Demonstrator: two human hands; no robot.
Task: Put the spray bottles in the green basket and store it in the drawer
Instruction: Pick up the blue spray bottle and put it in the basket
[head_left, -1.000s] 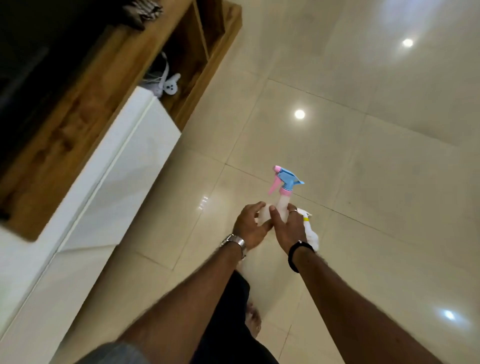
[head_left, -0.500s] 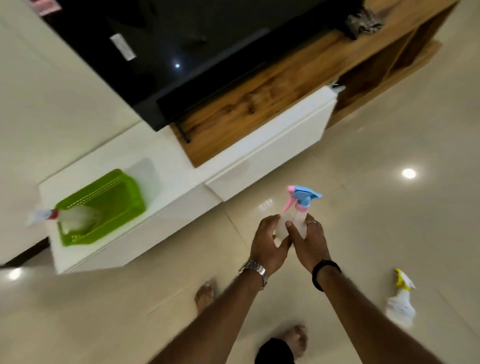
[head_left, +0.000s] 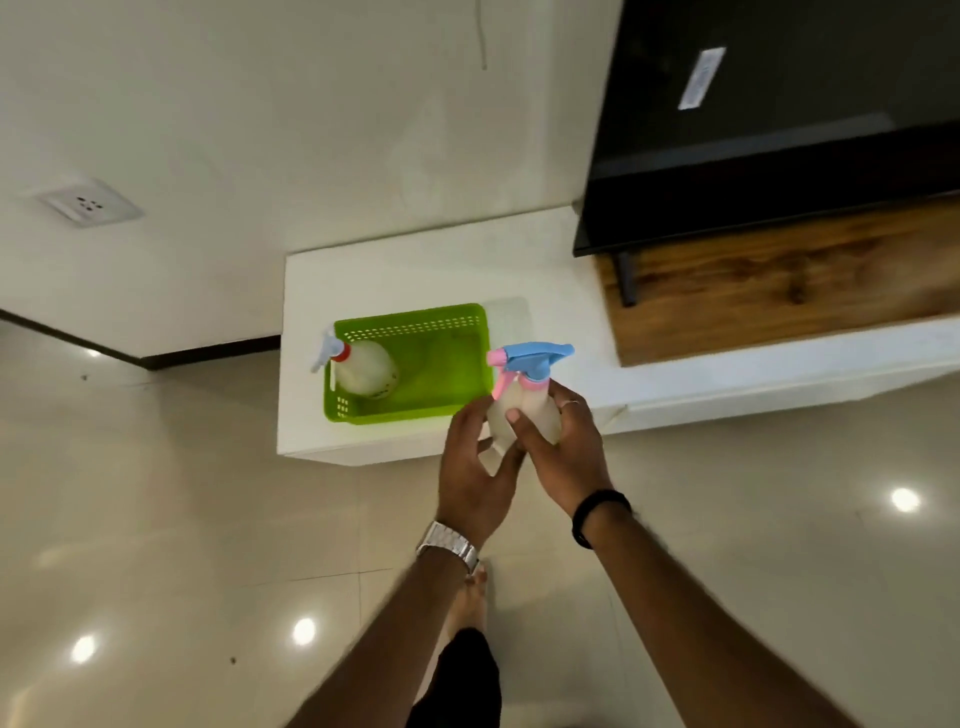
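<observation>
You hold the blue-and-pink spray bottle upright in both hands: your right hand wraps its body, your left hand cups its base. Just beyond and left of that grip sits the green basket on the white cabinet top, near its front edge. One red-collared spray bottle lies inside at the far-left end, nozzle over the rim; the basket's near half is free. The television stands well right. Bare floor surrounds you.
</observation>
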